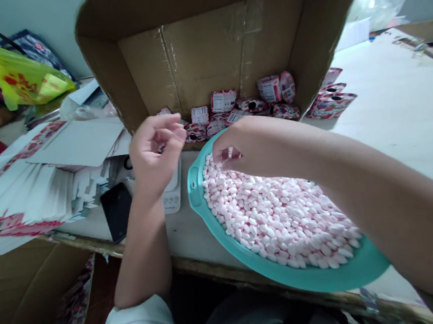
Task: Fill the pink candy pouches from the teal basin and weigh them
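A teal basin [321,274] holds a heap of small pink-and-white candies [280,214]. My right hand [244,146] reaches over the far-left part of the heap, fingers curled down onto the candies, pinching something I cannot make out. My left hand [155,150] hovers above a white scale [173,192], fingers curled together; what they hold is hidden. Behind both hands lies a big cardboard box [204,44] on its side, with several small pink printed packets [234,111] along its floor.
Stacks of flat printed carton blanks [29,187] cover the table's left. A black phone [117,211] lies beside the scale. A yellow bag [14,75] sits far left, more packets [330,101] lie right of the box, and an open carton [22,301] stands lower left.
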### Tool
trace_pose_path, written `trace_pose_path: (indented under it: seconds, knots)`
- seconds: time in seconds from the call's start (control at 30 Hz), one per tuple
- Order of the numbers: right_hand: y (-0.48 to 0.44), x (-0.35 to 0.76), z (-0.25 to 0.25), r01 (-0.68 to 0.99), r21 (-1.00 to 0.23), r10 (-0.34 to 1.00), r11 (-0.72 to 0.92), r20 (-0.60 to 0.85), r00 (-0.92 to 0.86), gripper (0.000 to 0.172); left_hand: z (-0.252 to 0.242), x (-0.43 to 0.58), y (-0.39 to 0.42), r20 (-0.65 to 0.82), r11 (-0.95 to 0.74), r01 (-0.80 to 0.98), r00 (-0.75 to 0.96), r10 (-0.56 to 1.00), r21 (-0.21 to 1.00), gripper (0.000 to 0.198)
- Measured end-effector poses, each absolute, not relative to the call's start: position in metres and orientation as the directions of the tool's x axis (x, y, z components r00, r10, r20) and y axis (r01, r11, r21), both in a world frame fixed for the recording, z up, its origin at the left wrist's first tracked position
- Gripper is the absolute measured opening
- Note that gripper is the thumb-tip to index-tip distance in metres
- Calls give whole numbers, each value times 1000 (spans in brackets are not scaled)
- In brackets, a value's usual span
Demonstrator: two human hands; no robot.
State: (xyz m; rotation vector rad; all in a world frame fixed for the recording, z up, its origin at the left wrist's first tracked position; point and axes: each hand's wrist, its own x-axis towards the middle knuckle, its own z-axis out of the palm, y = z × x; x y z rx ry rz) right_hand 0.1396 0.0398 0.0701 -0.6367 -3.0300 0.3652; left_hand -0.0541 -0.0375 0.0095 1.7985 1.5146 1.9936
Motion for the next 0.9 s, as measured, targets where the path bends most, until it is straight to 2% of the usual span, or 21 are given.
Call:
trace_pose_path:
  seconds: [0.1,0.23,0.43,0.6,0.9]
  knots:
    - [37,139,74,432,-248,455,867,39,-890,12,10,-44,-41,559,-461,427,-136,818,778,26]
    - [33,139,77,433,-227,462,873,94,-882,8,10,-39,-40,395,-357,357,-35,918,863,32]
    - [38,136,74,405,-239,442,883,127,-888,12,6,-32,-35,284,-274,216,-19,959,937,28]
    - [45,134,68,355,-252,401,900,165,-901,16,7,-32,-34,215,-205,187,-34,976,961,30]
    - [42,134,73,470,-269,518,841,146,-843,13,9,-31,-32,197,-189,100,-81,977,977,32]
